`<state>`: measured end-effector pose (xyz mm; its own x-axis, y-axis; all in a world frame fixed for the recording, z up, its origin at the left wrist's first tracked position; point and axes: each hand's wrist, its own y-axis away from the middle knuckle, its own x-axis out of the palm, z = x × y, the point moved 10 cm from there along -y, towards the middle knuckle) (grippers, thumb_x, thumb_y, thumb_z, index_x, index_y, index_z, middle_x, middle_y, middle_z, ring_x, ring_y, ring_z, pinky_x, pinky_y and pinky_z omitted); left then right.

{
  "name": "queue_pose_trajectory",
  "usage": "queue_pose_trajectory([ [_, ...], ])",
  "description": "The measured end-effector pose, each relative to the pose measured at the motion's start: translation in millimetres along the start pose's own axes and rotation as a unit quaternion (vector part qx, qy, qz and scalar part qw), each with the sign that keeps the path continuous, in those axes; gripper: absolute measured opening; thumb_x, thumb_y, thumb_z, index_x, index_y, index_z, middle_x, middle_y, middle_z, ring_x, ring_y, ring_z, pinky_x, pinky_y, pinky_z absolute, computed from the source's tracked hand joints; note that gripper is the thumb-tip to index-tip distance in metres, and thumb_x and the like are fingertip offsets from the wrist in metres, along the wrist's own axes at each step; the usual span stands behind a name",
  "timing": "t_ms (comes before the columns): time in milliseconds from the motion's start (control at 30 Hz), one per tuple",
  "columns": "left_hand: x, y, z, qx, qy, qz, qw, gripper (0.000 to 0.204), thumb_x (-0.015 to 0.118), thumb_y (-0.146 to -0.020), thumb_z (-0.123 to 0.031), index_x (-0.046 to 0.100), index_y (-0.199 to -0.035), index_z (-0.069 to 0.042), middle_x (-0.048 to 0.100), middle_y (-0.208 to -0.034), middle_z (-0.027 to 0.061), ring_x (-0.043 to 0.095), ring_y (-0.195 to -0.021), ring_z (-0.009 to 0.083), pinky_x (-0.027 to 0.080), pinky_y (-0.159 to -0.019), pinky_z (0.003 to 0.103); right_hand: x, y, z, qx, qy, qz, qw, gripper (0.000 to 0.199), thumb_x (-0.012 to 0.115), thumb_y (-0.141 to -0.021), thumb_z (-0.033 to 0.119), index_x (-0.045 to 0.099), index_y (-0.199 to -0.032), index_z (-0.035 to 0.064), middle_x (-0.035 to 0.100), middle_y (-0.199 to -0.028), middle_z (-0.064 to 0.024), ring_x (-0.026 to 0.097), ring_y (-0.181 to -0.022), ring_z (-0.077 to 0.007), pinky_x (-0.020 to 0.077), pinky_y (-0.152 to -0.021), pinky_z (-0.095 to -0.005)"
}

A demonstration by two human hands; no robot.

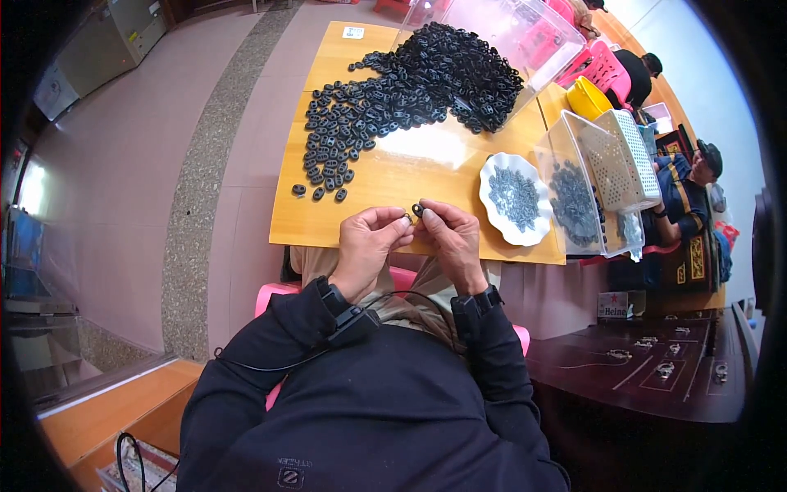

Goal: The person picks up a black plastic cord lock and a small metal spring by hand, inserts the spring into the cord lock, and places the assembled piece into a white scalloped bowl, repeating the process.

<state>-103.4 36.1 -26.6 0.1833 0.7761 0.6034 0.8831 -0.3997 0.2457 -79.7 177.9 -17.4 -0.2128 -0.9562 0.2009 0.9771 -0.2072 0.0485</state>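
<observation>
Your fingertips meet over the near edge of the wooden table (385, 176). Right hand (449, 240): thumb & forefinger pinched on a small black ring piece (417, 210), an oval, dark plastic-looking bit w/ a hole thru it, held up just above the fingers. Left hand (366, 243): thumb & forefinger pressed together right beside that piece, on something tiny at the tips; too small to tell what it is. The two hands' fingertips are almost touching, w/ the ring piece between them on the right-hand side. Other fingers of both hands are curled in.

Just beyond your fingertips, a bare strip of table. Further out & to the left of the fingers, loose black pieces (329, 156) of the same kind lie scattered in a band, thickening into a big heap (447, 74) far ahead of the hands. The heap spills from a clear plastic bin (525, 33) tipped on its side at the far end.

To the right of your right-hand fingers, near but apart, a white scalloped plate (495, 168) holds small dark grey bits (515, 197). Past it, a clear tray (566, 135) w/ more grey bits, & a white perforated basket (627, 156) leaning in it.

Behind the fingers: black wristbands on both wrists, black sleeves, pink chair (275, 295) under you. Another person (684, 189) sits well off to the right.
</observation>
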Motion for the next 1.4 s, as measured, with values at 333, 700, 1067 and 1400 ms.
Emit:
queue_pose_trajectory([
  [333,0,0,0,-0.001,-0.007,0.001,1.000,0.015,0.064,-0.087,0.000,0.062,-0.101,0.003,0.067,-0.088,0.0103,0.066,-0.075,0.0138,0.057,-0.071,0.024,9,0,11,-0.040,0.047,0.020,0.998,0.020,0.062,-0.090,0.004,0.065,-0.107,-0.0038,0.069,-0.095,-0.0087,0.065,-0.080,-0.0112,0.0543,-0.074,-0.0238],
  [700,5,2,1,0.003,-0.006,0.017,1.000,0.015,0.066,-0.086,-0.002,0.063,-0.099,0.004,0.068,-0.085,0.0104,0.066,-0.072,0.0148,0.057,-0.068,0.025,10,2,9,0.014,-0.025,0.037,0.999,0.017,0.063,-0.090,0.006,0.067,-0.104,-0.0037,0.069,-0.093,-0.0079,0.065,-0.078,-0.0108,0.0545,-0.072,-0.0234],
  [1067,12,5,-6,0.049,-0.070,0.041,0.996,0.014,0.069,-0.084,-0.001,0.065,-0.096,0.003,0.068,-0.083,0.0084,0.065,-0.072,0.0124,0.055,-0.068,0.024,11,6,8,0.054,-0.091,0.079,0.991,0.016,0.061,-0.090,0.004,0.065,-0.102,-0.0052,0.069,-0.091,-0.0106,0.067,-0.079,-0.0164,0.0574,-0.074,-0.0293],
  [1400,14,5,-10,0.065,-0.107,0.050,0.991,0.014,0.069,-0.084,-0.004,0.065,-0.096,0.003,0.068,-0.082,0.0071,0.064,-0.071,0.0112,0.055,-0.067,0.023,9,7,14,0.011,-0.063,0.075,0.995,0.014,0.062,-0.089,0.003,0.065,-0.099,-0.0054,0.068,-0.091,-0.0103,0.067,-0.078,-0.0158,0.0583,-0.072,-0.0294],
])
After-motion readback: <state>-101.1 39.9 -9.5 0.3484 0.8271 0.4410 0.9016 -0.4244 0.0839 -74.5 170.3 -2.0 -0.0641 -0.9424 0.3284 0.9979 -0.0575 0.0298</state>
